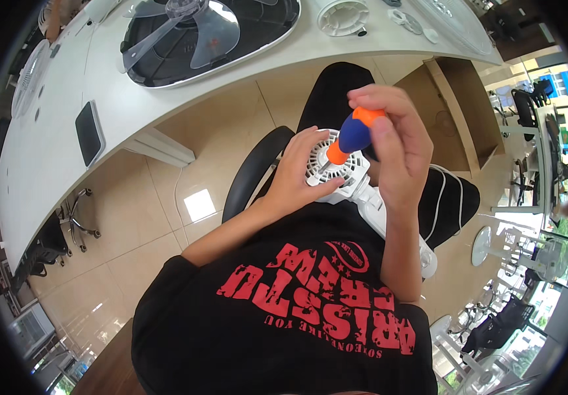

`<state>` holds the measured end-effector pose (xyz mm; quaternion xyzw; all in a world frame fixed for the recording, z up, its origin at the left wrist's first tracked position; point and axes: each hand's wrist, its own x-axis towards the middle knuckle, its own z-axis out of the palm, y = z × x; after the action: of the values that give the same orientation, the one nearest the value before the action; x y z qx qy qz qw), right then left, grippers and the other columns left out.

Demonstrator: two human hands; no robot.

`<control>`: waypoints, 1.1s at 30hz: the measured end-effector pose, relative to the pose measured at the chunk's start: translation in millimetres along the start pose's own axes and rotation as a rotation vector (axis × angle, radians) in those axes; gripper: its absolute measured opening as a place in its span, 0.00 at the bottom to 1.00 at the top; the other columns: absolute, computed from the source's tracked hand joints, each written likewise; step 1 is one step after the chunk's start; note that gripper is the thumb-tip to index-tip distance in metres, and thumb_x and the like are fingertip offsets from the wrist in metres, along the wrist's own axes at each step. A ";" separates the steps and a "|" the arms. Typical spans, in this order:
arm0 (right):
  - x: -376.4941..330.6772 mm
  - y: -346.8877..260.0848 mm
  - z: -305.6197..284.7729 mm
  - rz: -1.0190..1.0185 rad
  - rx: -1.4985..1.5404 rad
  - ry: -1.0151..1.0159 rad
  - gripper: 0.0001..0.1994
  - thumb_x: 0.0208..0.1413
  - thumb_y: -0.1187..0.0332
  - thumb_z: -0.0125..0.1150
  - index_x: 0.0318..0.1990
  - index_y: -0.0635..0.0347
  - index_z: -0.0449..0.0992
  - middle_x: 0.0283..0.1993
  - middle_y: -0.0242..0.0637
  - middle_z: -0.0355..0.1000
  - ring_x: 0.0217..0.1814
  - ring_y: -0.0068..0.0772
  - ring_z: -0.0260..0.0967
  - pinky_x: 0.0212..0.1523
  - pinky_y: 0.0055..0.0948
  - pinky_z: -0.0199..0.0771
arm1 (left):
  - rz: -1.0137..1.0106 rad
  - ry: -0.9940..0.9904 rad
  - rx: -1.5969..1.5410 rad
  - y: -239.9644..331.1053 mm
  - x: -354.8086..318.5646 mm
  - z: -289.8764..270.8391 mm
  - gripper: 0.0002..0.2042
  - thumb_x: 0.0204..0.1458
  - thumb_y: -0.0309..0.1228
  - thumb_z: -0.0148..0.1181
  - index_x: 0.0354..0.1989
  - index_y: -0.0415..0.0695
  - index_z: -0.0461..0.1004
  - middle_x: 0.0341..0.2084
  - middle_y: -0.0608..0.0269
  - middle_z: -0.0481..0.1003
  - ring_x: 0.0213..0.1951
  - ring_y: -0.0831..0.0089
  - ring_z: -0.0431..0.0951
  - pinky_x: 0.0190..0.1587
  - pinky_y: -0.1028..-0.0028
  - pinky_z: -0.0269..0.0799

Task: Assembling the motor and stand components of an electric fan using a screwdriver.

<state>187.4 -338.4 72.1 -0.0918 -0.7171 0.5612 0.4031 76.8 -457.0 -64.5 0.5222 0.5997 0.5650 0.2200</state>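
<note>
Over the lap, L to R: left hand [299, 172] wraps the rim of a white fan motor housing [336, 170], fingers curled on its left edge, thumb under, steadying it. Housing's vented face tilts up toward the camera; white stem runs down-right from it. Right hand [396, 141] sits above-right, fingers closed round a blue/orange screwdriver [353, 135]. Driver's long axis slants down-left, tip meeting the housing's face near center, can't see the exact contact pt. Right hand is nearer the tool; left only braces. Fan blade assy [185, 33] lies on the white desk [67, 85], well apart.
</note>
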 end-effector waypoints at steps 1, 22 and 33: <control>0.1 2.2 1.7 -0.036 -0.077 -0.006 0.13 0.66 0.78 0.49 0.52 0.68 0.78 0.52 0.43 0.78 0.49 0.24 0.75 0.52 0.24 0.75 | -0.007 0.000 0.004 -0.9 -0.1 -0.2 0.39 0.44 0.42 0.78 0.64 0.41 0.67 0.61 0.46 0.70 0.68 0.44 0.65 0.69 0.52 0.61; 3.8 6.1 4.7 -0.003 -0.184 0.080 0.13 0.62 0.79 0.63 0.54 0.64 0.78 0.48 0.37 0.75 0.56 0.29 0.75 0.53 0.30 0.79 | 0.030 0.013 0.017 -6.5 -3.6 -3.0 0.39 0.45 0.40 0.77 0.65 0.39 0.67 0.61 0.44 0.70 0.68 0.44 0.66 0.69 0.53 0.60; 1.3 22.8 -7.6 -0.078 -0.186 0.020 0.15 0.64 0.80 0.53 0.57 0.67 0.74 0.54 0.46 0.76 0.54 0.28 0.72 0.57 0.26 0.72 | 0.038 0.006 0.050 -5.4 -2.4 0.8 0.40 0.43 0.40 0.78 0.64 0.40 0.67 0.60 0.48 0.71 0.68 0.45 0.66 0.69 0.52 0.60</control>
<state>184.4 -324.1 53.1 -0.1065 -0.7650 0.4752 0.4215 76.3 -457.7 -70.4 0.5372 0.6041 0.5557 0.1942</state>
